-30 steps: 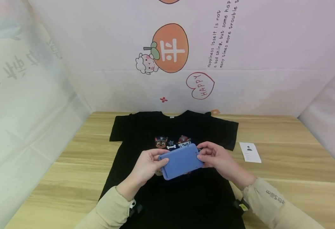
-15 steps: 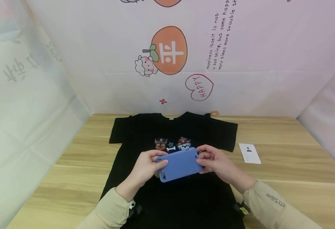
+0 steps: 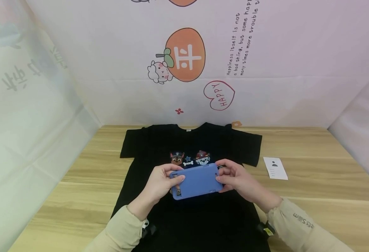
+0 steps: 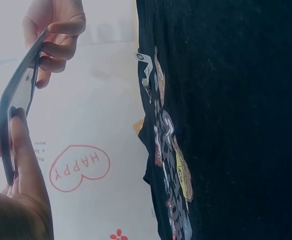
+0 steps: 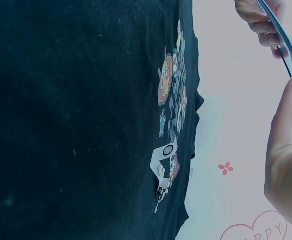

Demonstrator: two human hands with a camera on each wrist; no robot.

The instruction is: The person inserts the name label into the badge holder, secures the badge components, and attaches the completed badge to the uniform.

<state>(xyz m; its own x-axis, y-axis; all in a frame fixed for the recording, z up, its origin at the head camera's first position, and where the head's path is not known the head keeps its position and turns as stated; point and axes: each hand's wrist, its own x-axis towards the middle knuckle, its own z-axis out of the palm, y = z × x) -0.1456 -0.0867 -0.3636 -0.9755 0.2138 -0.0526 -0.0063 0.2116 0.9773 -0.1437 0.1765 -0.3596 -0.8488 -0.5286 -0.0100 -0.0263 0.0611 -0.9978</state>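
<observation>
Above the black T-shirt point(image 3: 187, 224), both hands hold a blue card holder point(image 3: 198, 182), its plain blue face showing in the head view. My left hand point(image 3: 160, 182) pinches the holder's left end, near the cut-out slots, with the thumb on the near face. At the opposite end, my right hand point(image 3: 236, 178) pinches it between thumb and fingers. Edge-on in the left wrist view, the holder point(image 4: 8, 100) looks thin, with a pale inner side. A white clip with a metal end point(image 5: 162, 167) lies on the shirt's cartoon print, mostly hidden from the head camera.
A white card point(image 3: 275, 168) with a person icon lies on the wooden table point(image 3: 313, 157) to the right of the shirt. A printed cloth point(image 3: 124, 70) hangs at the back, and pale cloth sides stand left and right.
The blue card holder has shifted slightly left and down and is tilted a little flatter, with more of the left slots showing. Both hands keep their grip.
</observation>
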